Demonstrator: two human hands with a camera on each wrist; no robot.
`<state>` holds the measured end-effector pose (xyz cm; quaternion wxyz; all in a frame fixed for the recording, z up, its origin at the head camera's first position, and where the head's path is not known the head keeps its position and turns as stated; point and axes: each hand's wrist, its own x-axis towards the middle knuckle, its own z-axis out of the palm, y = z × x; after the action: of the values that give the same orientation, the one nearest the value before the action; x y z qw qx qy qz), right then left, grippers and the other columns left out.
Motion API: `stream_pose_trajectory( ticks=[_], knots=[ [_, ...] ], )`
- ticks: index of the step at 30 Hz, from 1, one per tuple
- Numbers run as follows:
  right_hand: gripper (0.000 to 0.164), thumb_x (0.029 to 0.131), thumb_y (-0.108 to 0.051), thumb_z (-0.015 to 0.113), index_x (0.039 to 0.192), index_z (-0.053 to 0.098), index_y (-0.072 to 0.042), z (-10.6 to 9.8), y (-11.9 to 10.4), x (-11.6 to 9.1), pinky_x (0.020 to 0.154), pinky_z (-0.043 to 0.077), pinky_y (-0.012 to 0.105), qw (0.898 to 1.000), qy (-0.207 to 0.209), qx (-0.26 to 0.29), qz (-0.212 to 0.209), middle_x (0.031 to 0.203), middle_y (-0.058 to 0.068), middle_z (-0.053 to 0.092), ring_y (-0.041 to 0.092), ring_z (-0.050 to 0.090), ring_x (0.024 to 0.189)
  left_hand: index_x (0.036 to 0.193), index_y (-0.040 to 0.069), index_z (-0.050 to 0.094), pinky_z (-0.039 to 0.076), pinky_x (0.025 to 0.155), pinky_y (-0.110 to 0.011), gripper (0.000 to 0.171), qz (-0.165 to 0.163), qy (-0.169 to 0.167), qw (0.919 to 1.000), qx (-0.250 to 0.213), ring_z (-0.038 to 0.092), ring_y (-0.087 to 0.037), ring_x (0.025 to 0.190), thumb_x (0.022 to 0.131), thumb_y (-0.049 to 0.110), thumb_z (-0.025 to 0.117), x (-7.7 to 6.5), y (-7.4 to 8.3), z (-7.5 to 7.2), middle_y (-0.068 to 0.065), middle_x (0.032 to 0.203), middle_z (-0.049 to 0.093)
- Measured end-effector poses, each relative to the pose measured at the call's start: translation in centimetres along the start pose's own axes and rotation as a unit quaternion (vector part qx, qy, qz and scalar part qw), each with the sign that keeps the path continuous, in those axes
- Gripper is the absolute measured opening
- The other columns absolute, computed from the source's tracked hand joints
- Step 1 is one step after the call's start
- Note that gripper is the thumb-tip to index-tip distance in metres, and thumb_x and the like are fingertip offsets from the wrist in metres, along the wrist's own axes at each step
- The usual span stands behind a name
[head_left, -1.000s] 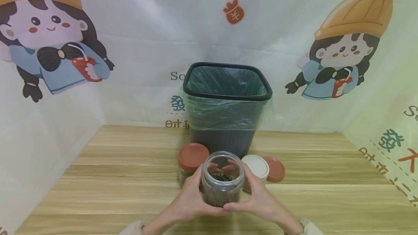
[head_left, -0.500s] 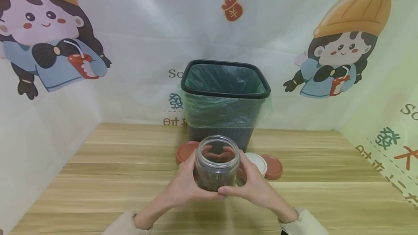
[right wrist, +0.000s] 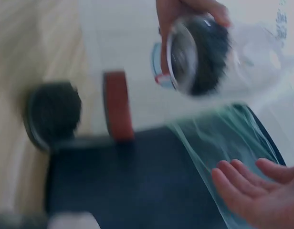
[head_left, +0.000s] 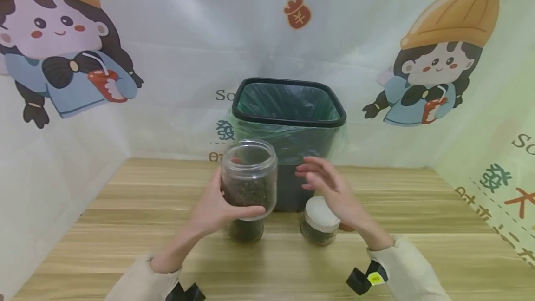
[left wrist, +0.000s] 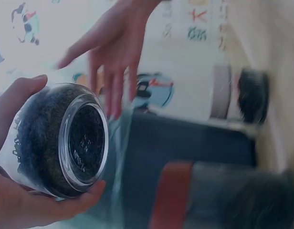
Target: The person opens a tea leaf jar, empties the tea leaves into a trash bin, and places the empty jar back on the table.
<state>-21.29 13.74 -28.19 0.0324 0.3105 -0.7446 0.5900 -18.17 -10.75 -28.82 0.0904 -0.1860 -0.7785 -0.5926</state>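
My left hand point(head_left: 215, 210) grips a clear lidless jar point(head_left: 251, 187) by its side, raised above the table in front of the bin. Dark, dried, leaf-like bits fill the jar's lower part, seen through its base in the left wrist view. Apart from it, to its right, my right hand point(head_left: 330, 187) has its fingers loosely extended and holds nothing. Below the right hand stands a white-lidded jar point(head_left: 321, 222) with dark contents. Another jar point(head_left: 246, 231) stands under the raised one, which hides its top in the head view; its red lid point(right wrist: 118, 105) shows in the right wrist view.
A dark bin point(head_left: 288, 122) lined with a green plastic bag stands behind the jars. Part of a red lid point(head_left: 346, 227) peeks out by my right wrist. Printed cloth point(head_left: 179, 59) walls in the wooden table point(head_left: 125, 217) at the back and sides.
Both hands held the lidless jar earlier. My right hand has let go and moved right; my left hand has lifted the jar up and to the left, uncovering the white-lidded jar.
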Motion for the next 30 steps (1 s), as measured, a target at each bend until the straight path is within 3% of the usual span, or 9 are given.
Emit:
stream_pose_trajectory(
  ticks=[3,7,9,12,15,20,27,30],
  knots=[
    [0.042,0.097,-0.024,0.036,0.110,0.046,0.015,-2.1,-0.4,0.6,0.075,0.052,0.029,0.996,0.076,-0.035,0.043,0.096,0.024,0.058,0.015,0.062,0.085,0.135,0.013,0.027,0.038,0.092,-0.046,0.094,-0.013,0.030,0.9988,0.037,0.043,-0.025,0.114,0.060,0.017,0.082,0.5,0.4,-1.8,-0.008,0.126,0.045],
    [0.053,0.096,-0.036,0.033,0.095,0.050,0.015,-4.7,-0.7,1.6,0.062,0.053,0.023,0.978,0.167,-0.066,0.110,0.071,0.006,0.059,0.008,0.060,0.062,0.137,0.013,0.024,0.033,0.096,-0.049,0.095,-0.012,0.062,0.9957,0.068,0.037,-0.026,0.119,0.062,0.018,0.081,1.5,0.8,-4.0,-0.009,0.129,0.040],
    [0.056,0.095,-0.039,0.033,0.096,0.050,0.013,-5.6,-0.9,2.1,0.058,0.051,0.019,0.967,0.199,-0.099,0.127,0.070,0.002,0.057,0.005,0.057,0.059,0.137,0.012,0.023,0.031,0.097,-0.050,0.095,-0.001,0.077,0.9942,0.075,0.036,-0.026,0.120,0.062,0.018,0.081,2.0,0.9,-4.9,-0.010,0.130,0.039],
    [0.058,0.094,-0.043,0.032,0.103,0.052,0.011,-6.6,-1.3,3.2,0.057,0.049,0.016,0.950,0.227,-0.162,0.139,0.080,0.010,0.058,0.005,0.055,0.064,0.137,0.010,0.024,0.030,0.097,-0.050,0.096,0.012,0.102,0.9897,0.100,0.036,-0.027,0.119,0.061,0.019,0.082,3.0,1.0,-6.1,-0.012,0.129,0.040],
    [0.063,0.093,-0.048,0.028,0.110,0.052,0.008,-7.3,-1.9,4.5,0.066,0.050,0.020,0.940,0.219,-0.214,0.152,0.096,0.019,0.057,0.014,0.057,0.079,0.137,0.007,0.023,0.031,0.096,-0.052,0.098,0.015,0.123,0.9821,0.142,0.037,-0.030,0.119,0.061,0.023,0.082,4.1,1.3,-7.1,-0.015,0.130,0.040],
    [0.067,0.092,-0.052,0.024,0.117,0.047,0.006,-8.1,-3.1,6.6,0.083,0.048,0.038,0.940,0.161,-0.241,0.182,0.111,0.022,0.052,0.030,0.053,0.100,0.137,0.004,0.020,0.033,0.093,-0.054,0.100,0.004,0.138,0.9689,0.206,0.036,-0.035,0.119,0.062,0.029,0.080,5.9,2.1,-8.4,-0.018,0.130,0.038],
    [0.059,0.092,-0.052,0.026,0.095,0.049,0.003,-8.0,-4.1,8.8,0.082,0.048,0.039,0.926,0.089,-0.292,0.223,0.084,0.013,0.043,0.029,0.051,0.095,0.137,0.002,0.019,0.034,0.092,-0.054,0.100,0.018,0.143,0.9576,0.249,0.037,-0.038,0.118,0.062,0.027,0.080,8.4,3.3,-9.4,-0.021,0.132,0.036],
    [0.049,0.092,-0.046,0.033,0.083,0.047,0.000,-7.9,-4.6,9.5,0.079,0.048,0.039,0.919,0.072,-0.310,0.234,0.075,0.009,0.042,0.026,0.052,0.084,0.138,0.004,0.018,0.033,0.093,-0.054,0.102,0.024,0.145,0.9518,0.269,0.036,-0.038,0.118,0.061,0.027,0.080,9.5,3.8,-9.6,-0.020,0.132,0.036]
  ],
)
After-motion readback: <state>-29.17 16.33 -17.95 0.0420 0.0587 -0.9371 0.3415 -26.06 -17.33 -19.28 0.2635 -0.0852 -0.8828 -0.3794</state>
